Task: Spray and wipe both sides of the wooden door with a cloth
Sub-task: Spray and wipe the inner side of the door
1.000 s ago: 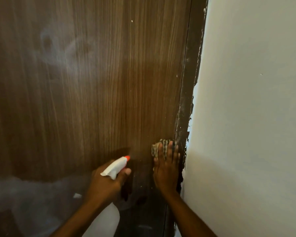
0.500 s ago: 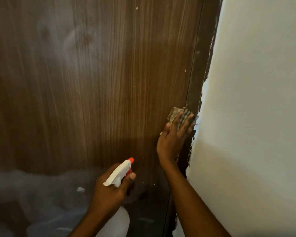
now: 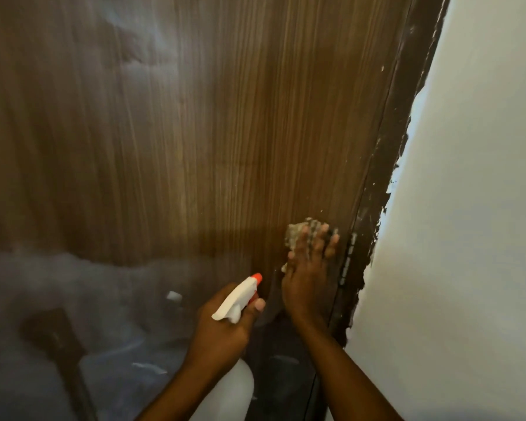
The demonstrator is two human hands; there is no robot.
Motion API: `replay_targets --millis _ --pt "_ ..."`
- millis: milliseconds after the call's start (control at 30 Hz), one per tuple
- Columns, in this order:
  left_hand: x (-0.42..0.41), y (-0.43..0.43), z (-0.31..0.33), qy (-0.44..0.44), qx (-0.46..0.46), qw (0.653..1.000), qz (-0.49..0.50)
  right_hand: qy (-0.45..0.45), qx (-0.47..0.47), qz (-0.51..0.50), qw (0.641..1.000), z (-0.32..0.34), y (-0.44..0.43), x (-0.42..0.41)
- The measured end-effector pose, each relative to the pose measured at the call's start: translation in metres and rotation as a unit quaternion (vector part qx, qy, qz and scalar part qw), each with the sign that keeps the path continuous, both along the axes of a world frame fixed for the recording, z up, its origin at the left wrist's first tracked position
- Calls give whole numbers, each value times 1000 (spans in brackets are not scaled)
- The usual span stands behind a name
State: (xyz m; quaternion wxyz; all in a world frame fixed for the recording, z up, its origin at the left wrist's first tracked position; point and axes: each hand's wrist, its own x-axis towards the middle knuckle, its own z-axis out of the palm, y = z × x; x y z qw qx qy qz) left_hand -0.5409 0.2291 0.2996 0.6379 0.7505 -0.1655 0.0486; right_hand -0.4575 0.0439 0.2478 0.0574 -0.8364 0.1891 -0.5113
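The brown wooden door [image 3: 213,132] fills most of the head view, its surface glossy with reflections. My right hand [image 3: 307,275] lies flat with straight fingers on a crumpled checked cloth [image 3: 298,233], pressing it against the door near its right edge. My left hand [image 3: 222,326] grips a white spray bottle [image 3: 236,299] by the neck, index finger on the trigger, orange nozzle pointing at the door just left of the cloth. The bottle's white body [image 3: 228,393] shows below the hand.
A dark door frame [image 3: 386,189] with white paint flecks runs along the door's right edge, a hinge [image 3: 348,259] showing beside the cloth. A white wall [image 3: 474,208] stands on the right. The lower door reflects a pale hazy floor.
My right hand slid the cloth up along the door's right edge, then back down and slightly left. My left hand kept the bottle at about the same place.
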Motion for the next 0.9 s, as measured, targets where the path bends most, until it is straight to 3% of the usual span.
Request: replay_targets --millis 67,133,200,233,300,400,467,567,667,733,833,900 --pt "0 -2 -8 -14 -23 1000 9 60 -128 145 979 -34 -1 -3" --pt "-2 1 -12 -10 -38 999 7 156 -143 196 958 -72 -13 -12" --pt "-5 7 -15 -1 -47 999 15 283 -27 98 954 -75 -35 -16" --pt "-3 11 -19 -3 -48 998 32 288 57 17 956 -68 -37 -15" --pt "-3 23 -21 5 -37 997 72 168 77 -39 982 -53 -27 -10" --pt "0 40 -20 -38 -19 991 131 16 29 25 999 -25 10 3" --pt "-1 51 -19 -64 -15 984 164 17 -63 116 991 -23 45 18" --pt "-3 67 -17 -77 -15 981 178 60 -276 220 934 -59 62 29" --pt "-6 88 -15 -64 -32 980 184 82 -331 307 888 -84 36 16" --pt "-6 102 -18 -45 -38 982 181 79 -277 305 908 -77 31 10" --pt "2 122 -26 -28 -41 981 189 53 -159 190 967 -62 63 22" --pt "9 134 -33 -53 -36 982 180 -3 -71 144 987 -49 113 37"
